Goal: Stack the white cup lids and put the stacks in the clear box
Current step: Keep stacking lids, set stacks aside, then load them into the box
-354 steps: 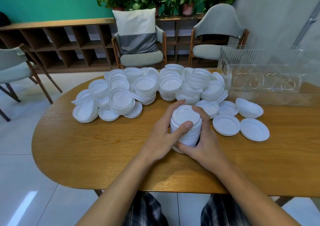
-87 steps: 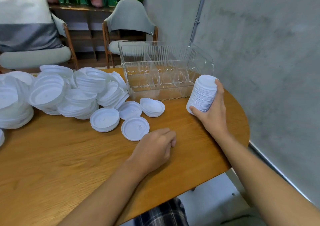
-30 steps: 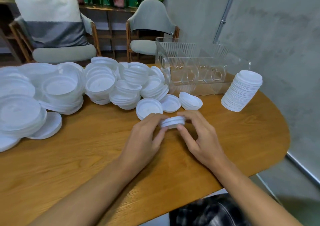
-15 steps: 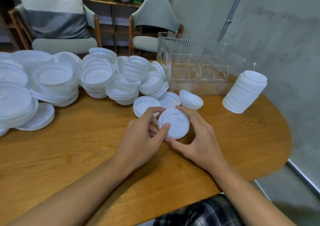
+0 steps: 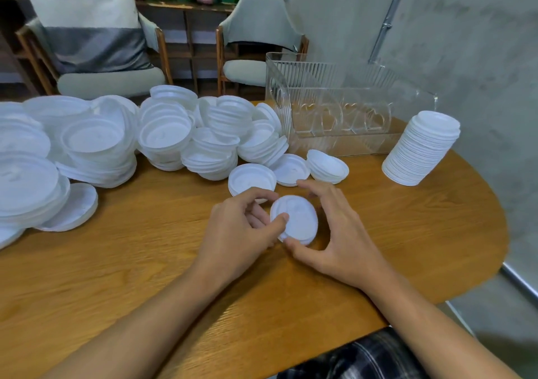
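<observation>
**Hands closed around a short stack of lids**

The left hand pinched the short stack of white lids at its left rim, thumb on top and fingers curled behind. The right hand cupped it from the other side, thumb against the near edge and fingers arched over the far edge. The stack sat tilted toward the camera, just above the tabletop (whether it touched the wood could not be told). A tall stack stood well to the right, just beside the clear box, which held no lids. A loose pile of lids spread across the left of the tabletop. Two chairs stood behind, one with a cushion.
</observation>
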The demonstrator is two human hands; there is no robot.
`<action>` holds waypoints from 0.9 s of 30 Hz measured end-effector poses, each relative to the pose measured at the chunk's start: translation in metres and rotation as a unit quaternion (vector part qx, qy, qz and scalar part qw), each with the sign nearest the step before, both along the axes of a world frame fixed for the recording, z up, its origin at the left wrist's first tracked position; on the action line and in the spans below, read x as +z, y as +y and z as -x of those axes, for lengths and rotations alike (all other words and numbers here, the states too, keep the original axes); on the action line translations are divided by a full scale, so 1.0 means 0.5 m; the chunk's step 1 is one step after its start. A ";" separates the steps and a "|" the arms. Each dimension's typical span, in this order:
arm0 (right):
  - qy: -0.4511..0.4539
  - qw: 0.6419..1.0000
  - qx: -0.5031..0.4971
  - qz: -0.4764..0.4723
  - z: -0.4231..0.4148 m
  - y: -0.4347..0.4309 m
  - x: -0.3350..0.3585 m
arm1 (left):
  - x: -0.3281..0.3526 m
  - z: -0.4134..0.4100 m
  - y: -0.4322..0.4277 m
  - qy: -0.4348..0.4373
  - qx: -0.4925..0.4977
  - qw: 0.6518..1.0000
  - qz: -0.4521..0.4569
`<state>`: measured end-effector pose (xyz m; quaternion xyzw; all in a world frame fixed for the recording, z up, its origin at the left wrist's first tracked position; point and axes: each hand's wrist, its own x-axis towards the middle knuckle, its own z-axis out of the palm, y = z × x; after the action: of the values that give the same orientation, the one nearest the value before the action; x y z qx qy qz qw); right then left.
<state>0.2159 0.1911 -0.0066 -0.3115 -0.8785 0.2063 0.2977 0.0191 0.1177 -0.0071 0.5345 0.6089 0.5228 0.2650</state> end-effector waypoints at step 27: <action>-0.072 0.996 -0.046 -0.004 0.002 0.007 -0.009 | 0.006 0.078 0.017 0.407 0.020 0.905 -0.125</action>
<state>0.2148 0.1944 -0.0112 -0.3644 -0.8833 0.1657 0.2440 -0.0201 0.1260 -0.0042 0.7173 0.6040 0.3367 -0.0852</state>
